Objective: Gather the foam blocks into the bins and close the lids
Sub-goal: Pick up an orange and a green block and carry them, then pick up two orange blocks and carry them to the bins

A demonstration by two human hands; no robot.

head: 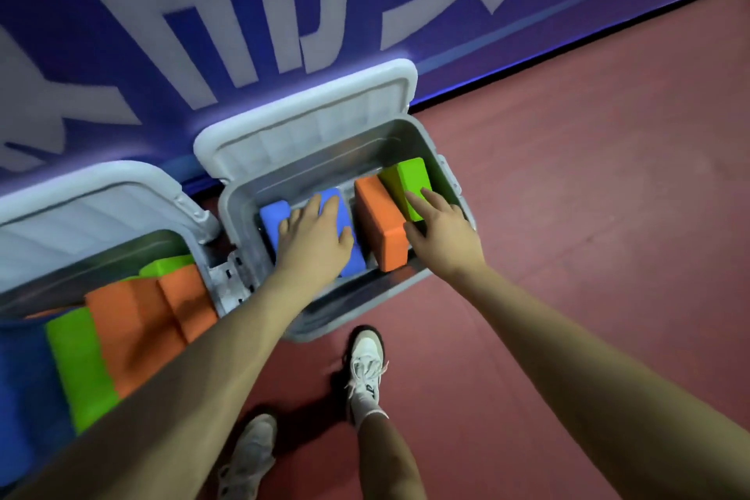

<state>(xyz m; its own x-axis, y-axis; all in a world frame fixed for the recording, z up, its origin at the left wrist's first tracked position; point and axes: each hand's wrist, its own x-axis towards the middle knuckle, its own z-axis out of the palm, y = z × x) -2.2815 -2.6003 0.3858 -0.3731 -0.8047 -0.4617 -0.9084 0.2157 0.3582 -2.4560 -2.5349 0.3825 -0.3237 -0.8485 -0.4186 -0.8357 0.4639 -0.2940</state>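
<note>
Two grey plastic bins stand against a blue wall with their lids up. In the right bin (239, 223) lie a blue foam block (272, 217), an orange block (381, 229) and a green block (410, 179). My left hand (314, 235) rests flat on the blue block, fingers spread. My right hand (440, 227) touches the green block with straight fingers, its thumb beside the orange block. The right bin's lid (308, 126) leans back on the wall. The left bin (211, 276) is packed with orange blocks (138, 317), green blocks (81, 361) and a blue block (24, 394).
The left bin's lid (89, 207) also stands up against the blue banner wall (162, 32). Red floor (588, 175) stretches to the right. My two feet in white shoes (365, 369) stand just in front of the right bin.
</note>
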